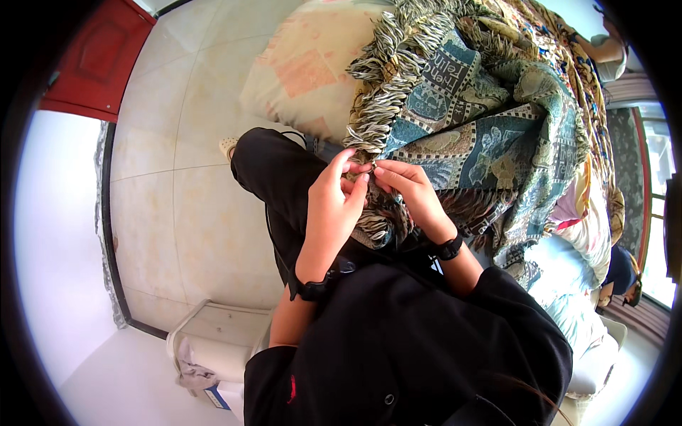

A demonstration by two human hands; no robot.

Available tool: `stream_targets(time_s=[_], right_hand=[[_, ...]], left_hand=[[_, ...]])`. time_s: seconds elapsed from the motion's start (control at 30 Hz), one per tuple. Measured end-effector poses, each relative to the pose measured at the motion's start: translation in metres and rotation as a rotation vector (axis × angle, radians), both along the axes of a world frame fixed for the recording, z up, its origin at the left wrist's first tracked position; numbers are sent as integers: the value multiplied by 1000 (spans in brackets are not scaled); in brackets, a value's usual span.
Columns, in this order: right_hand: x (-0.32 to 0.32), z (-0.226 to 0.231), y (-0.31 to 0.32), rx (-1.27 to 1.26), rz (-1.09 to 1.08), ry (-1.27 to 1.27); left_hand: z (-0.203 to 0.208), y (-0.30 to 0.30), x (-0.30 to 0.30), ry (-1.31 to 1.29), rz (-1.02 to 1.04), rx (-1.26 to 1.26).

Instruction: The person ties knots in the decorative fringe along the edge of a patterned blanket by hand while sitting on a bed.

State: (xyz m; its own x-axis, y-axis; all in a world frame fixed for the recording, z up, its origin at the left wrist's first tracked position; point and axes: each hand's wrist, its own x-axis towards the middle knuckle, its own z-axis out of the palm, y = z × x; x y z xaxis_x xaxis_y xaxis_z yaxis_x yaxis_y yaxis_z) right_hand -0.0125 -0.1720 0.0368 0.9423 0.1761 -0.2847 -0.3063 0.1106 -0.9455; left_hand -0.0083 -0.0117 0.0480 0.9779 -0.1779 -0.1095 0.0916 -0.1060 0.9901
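Observation:
A woven blanket [490,135] in teal, beige and brown patches lies bunched over the bed and reaches my lap. Thick cream and brown twisted fringe [383,96] runs along its near left edge. At the fringe, my left hand [337,202] pinches a strand between thumb and fingers. Close beside it, my right hand [412,192] pinches at the same spot, its fingertips almost touching those of the left. The strand's end is mostly hidden by the fingers. More dark fringe [383,220] hangs below and between both hands.
A pale bedspread with pink squares [305,71] covers the bed's left side. A cream cabinet [220,326] stands at lower left, a red door [99,57] at upper left. Another person [621,273] is partly seen at the right, near the window, and an arm [604,50] shows at upper right.

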Motion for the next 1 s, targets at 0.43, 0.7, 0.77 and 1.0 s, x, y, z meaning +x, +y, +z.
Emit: stream_targets(time_s=[0.43, 0.7, 0.77, 1.0], right_hand=[[2, 1, 2, 147, -97, 95], [1, 2, -1, 151, -53, 108], [2, 6, -2, 146, -17, 109], [0, 1, -1, 104, 25, 86]], left_hand=[[-4, -9, -13, -58, -33, -138], [7, -12, -1, 157, -88, -231], [2, -10, 3, 197, -91, -260], [-12, -3, 11, 365, -138, -446]])
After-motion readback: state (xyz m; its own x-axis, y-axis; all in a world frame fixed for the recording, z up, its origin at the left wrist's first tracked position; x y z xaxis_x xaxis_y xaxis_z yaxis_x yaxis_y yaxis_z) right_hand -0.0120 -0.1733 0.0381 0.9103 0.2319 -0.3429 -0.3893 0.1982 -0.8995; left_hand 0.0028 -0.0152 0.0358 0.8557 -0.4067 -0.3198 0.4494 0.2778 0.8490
